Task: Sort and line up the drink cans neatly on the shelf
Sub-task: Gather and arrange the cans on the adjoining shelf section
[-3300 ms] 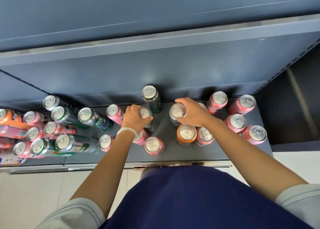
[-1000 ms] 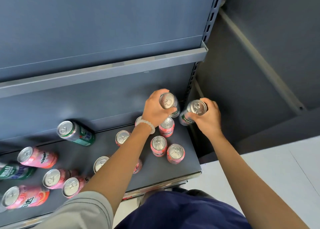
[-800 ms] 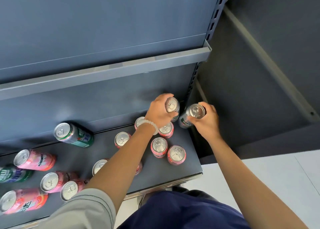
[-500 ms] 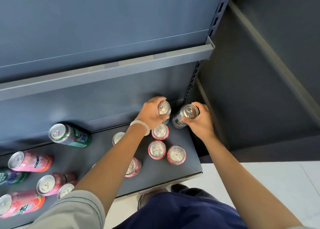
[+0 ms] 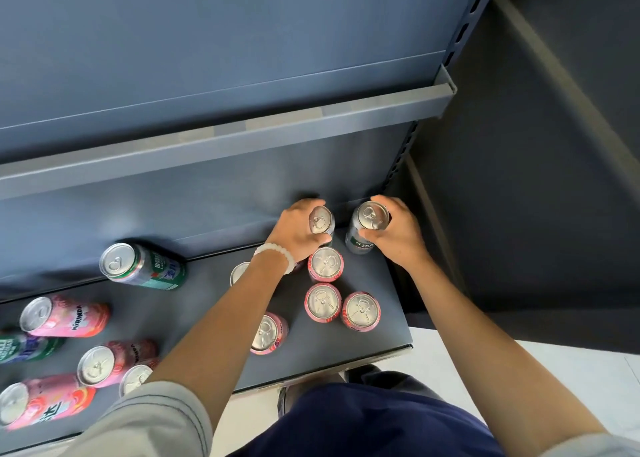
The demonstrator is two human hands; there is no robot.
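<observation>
Our left hand (image 5: pixel 297 230) has its fingers (image 5: pixel 317 203) curled round the top of 1 can (image 5: pixel 321 220), clamped on it at the back of the shelf (image 5: pixel 388 301). Our right hand (image 5: pixel 398 235) grips a second, dark green can (image 5: pixel 367 226) the same way, thumb in front and fingers behind, just beside the first and near the shelf's right rear corner. Both cans stand upright, close to the back panel (image 5: pixel 207 207). A white bead bracelet (image 5: pixel 277 254) sits on the left wrist. Just in front of the left hand stands a pink can (image 5: pixel 325 263), and nearer us 2 more pink cans (image 5: pixel 322 302) (image 5: pixel 361 309) stand touching side by side. Another pink can (image 5: pixel 268 332) stands by the left forearm, and 1 silver top (image 5: pixel 239 272) shows partly behind that arm. Further left, a green can (image 5: pixel 142 266) stands alone near the back, well apart from a loose cluster of pink cans (image 5: pixel 64 316) at the shelf's left end. An upper shelf edge (image 5: pixel 242 138) runs above.
</observation>
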